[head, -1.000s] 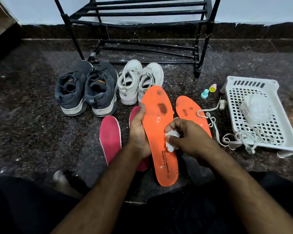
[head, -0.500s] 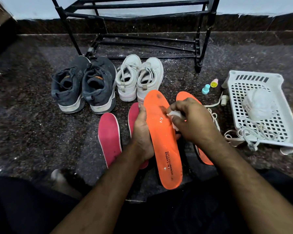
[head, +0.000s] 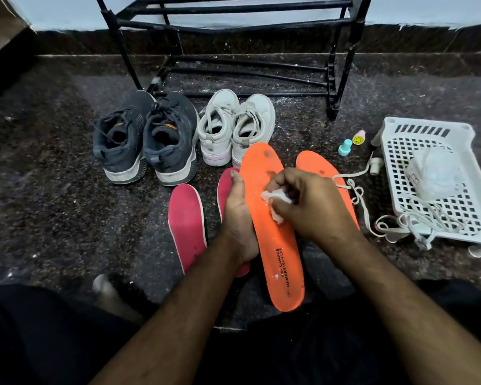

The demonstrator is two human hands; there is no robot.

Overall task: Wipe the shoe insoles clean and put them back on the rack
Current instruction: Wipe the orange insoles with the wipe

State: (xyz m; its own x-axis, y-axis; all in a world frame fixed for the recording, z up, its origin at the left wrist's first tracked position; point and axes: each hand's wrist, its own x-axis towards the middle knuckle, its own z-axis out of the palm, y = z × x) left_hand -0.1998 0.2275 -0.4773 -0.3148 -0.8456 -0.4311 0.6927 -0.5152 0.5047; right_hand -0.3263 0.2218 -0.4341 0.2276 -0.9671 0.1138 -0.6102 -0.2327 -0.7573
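While the left hand (head: pixel 238 218) grips the orange insole (head: pixel 272 232) by its left edge, near the shoes, the right hand (head: pixel 308 204) pinches a white wipe (head: pixel 275 200) against it; work firmly toward the dark toe stain (head: pixel 268 154).

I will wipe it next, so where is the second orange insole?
The second orange insole lies on the floor, right of the held orange insole, partly under the right hand.
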